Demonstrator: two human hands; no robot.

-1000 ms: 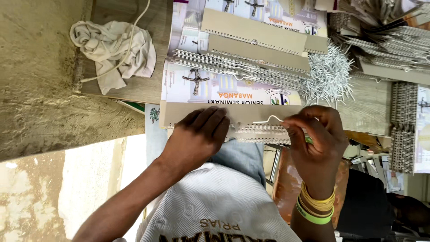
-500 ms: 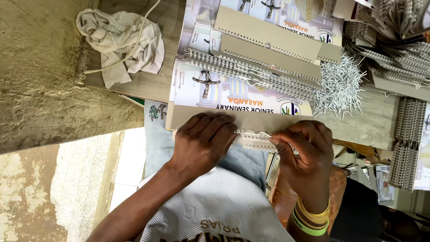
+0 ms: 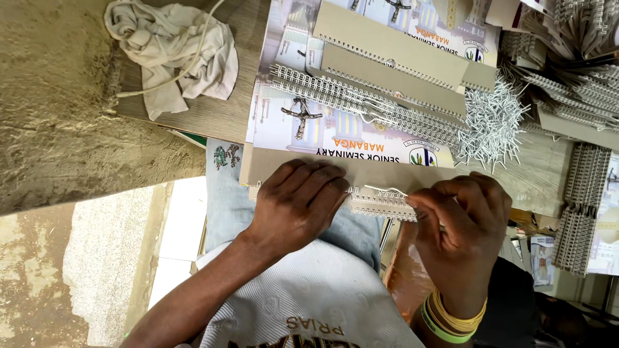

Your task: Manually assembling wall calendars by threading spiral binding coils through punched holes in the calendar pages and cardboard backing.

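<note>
My left hand (image 3: 298,205) lies flat on a brown cardboard cover (image 3: 380,173) at the near edge of the wooden table, pressing on it and on the left end of a white wire binding comb (image 3: 380,202). My right hand (image 3: 461,222) pinches the right end of that comb along the cover's edge. A thin wire hanger loop (image 3: 385,190) sticks up between the two hands. The part of the comb under my left hand is hidden.
Printed calendar sheets (image 3: 335,125) with more brown covers (image 3: 387,42) and wire combs (image 3: 361,103) are stacked behind. A pile of loose wire hangers (image 3: 493,125) lies at the right, bundles of combs (image 3: 577,212) beyond. A crumpled white cloth (image 3: 171,55) lies far left.
The view has shifted slightly. Both hands stay on the comb and cover; my right hand has slid a little left along the comb's edge.
</note>
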